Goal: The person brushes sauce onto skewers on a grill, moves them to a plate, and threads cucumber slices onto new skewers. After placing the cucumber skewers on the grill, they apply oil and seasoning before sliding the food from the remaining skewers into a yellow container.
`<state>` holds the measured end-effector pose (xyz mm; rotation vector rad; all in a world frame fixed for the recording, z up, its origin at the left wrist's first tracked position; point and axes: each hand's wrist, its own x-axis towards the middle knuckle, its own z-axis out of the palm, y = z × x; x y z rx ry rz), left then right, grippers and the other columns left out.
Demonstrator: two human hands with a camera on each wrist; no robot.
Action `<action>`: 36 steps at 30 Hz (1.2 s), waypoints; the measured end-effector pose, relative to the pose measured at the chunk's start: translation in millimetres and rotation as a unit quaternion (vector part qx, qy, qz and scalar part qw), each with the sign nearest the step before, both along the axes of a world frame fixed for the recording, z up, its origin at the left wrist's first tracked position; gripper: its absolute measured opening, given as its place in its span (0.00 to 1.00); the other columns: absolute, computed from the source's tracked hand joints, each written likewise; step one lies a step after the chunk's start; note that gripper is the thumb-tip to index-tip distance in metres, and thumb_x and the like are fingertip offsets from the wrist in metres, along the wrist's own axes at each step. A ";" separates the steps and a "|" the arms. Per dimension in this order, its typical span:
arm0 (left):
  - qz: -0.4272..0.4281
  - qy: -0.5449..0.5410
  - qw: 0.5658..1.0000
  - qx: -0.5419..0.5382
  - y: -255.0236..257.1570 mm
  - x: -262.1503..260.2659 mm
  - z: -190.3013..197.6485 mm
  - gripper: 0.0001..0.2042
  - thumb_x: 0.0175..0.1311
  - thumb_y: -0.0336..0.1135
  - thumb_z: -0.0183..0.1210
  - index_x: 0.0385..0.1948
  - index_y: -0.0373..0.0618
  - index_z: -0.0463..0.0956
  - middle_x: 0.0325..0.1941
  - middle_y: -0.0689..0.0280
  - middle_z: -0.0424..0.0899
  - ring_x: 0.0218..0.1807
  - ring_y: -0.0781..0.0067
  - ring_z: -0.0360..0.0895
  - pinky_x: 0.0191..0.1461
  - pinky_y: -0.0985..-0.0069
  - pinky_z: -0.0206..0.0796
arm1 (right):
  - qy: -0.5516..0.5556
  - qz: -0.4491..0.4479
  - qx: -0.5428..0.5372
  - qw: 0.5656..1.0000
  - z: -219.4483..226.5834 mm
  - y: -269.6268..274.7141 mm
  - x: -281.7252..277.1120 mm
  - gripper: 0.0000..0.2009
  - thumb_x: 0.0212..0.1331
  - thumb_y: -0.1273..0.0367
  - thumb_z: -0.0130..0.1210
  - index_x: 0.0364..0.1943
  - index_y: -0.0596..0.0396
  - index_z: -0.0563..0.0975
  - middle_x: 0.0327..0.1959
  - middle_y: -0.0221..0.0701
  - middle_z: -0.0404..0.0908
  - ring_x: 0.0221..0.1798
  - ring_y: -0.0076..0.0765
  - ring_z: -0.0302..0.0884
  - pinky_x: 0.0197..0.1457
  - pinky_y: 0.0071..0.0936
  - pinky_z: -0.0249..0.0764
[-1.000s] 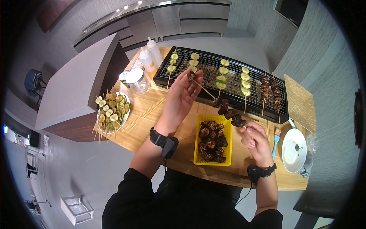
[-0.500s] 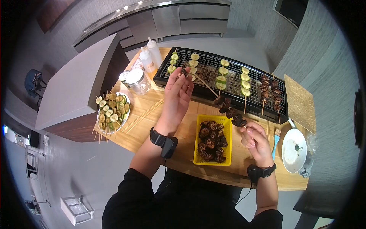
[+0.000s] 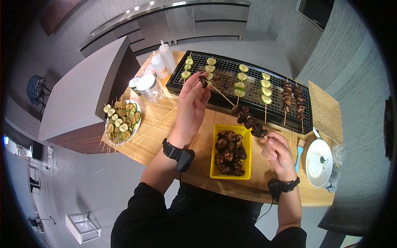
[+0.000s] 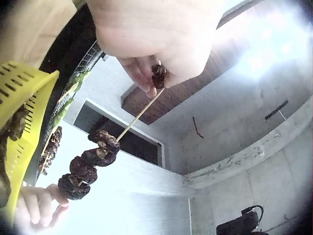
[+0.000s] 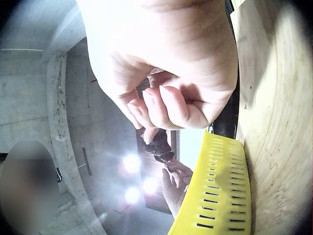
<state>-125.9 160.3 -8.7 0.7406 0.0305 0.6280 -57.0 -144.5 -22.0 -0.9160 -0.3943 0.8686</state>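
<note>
My left hand (image 3: 192,105) pinches a dark mushroom piece (image 3: 203,81) at the upper end of a wooden skewer (image 3: 221,94). Several dark mushroom pieces (image 3: 249,122) are threaded lower on that skewer, beside my right hand (image 3: 279,155), which pinches its lower end. In the left wrist view, bare stick shows between the pinched piece (image 4: 159,76) and the threaded ones (image 4: 84,169). The right wrist view shows the curled fingers (image 5: 156,105) of my right hand. Below the skewer stands a yellow basket (image 3: 212,165) holding more mushroom pieces (image 3: 227,155).
Behind my hands a black grill (image 3: 248,60) carries zucchini skewers (image 3: 266,89) and dark skewers (image 3: 287,97). At left are a plate of skewers (image 3: 123,120), loose sticks (image 3: 157,124), a jar (image 3: 149,87) and squeeze bottles (image 3: 159,65). A brush (image 3: 299,155) and a white plate (image 3: 318,173) lie right.
My left hand has shifted slightly left from a second ago, and its fingers have closed more around the mushroom piece, which has turned. My right hand has stayed in nearly the same place.
</note>
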 end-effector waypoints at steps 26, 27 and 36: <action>-0.022 0.019 0.999 -0.046 4.0 4.9 -9.5 0.12 0.78 0.38 0.58 0.56 0.48 0.76 0.42 0.74 0.79 0.35 0.84 0.68 0.41 0.81 0.62 | -0.006 -0.001 -0.005 1.000 1.0 0.4 -0.6 0.11 0.74 0.70 0.55 0.47 0.68 0.79 0.16 0.18 0.63 0.18 0.13 0.53 0.25 0.19 0.51; -0.028 0.018 0.998 -0.049 4.6 5.1 -10.2 0.12 0.77 0.36 0.57 0.57 0.48 0.76 0.42 0.74 0.78 0.36 0.83 0.68 0.43 0.80 0.62 | -0.007 0.000 -0.003 1.000 0.6 0.3 -0.4 0.11 0.74 0.70 0.55 0.47 0.68 0.79 0.16 0.18 0.63 0.18 0.13 0.53 0.25 0.19 0.51; -0.040 0.012 0.996 -0.081 6.9 7.6 -15.7 0.13 0.71 0.26 0.54 0.55 0.49 0.73 0.45 0.73 0.76 0.39 0.79 0.67 0.48 0.76 0.62 | -0.004 0.001 0.001 1.000 -0.4 0.4 -0.3 0.11 0.74 0.70 0.56 0.47 0.67 0.79 0.16 0.18 0.63 0.18 0.13 0.53 0.25 0.18 0.52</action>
